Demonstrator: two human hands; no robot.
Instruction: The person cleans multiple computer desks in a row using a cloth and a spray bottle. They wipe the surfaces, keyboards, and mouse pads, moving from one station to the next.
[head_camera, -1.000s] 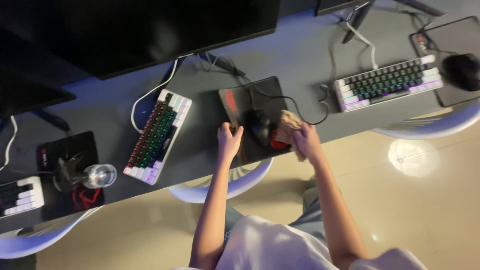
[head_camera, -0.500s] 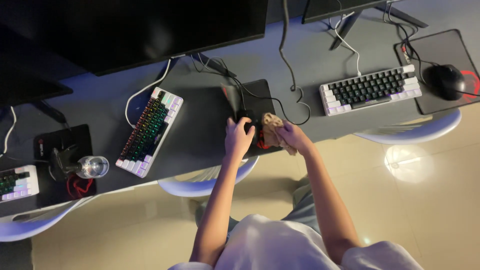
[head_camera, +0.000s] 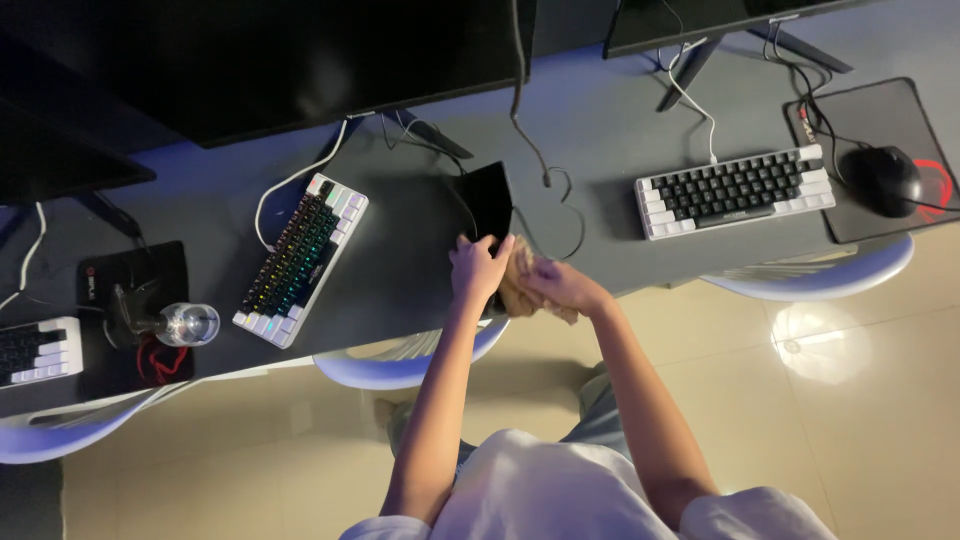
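Left hand closed on near edge of black mouse pad, pad tilted up off grey tabletop, apparently to expose surface beneath. Right hand gripping tan cloth, pressed at tabletop edge just beside pad. Mouse cable trails behind pad. Backlit keyboard left of pad; second keyboard well apart, right. Glass far left.

Three keyboards are counted on the worktop: a backlit one at centre-left, a black-and-white one to the right, and a third cut off at the far left edge. Three mouse pads are seen. One mouse and one glass are counted. Three chairs are tucked along the near edge.
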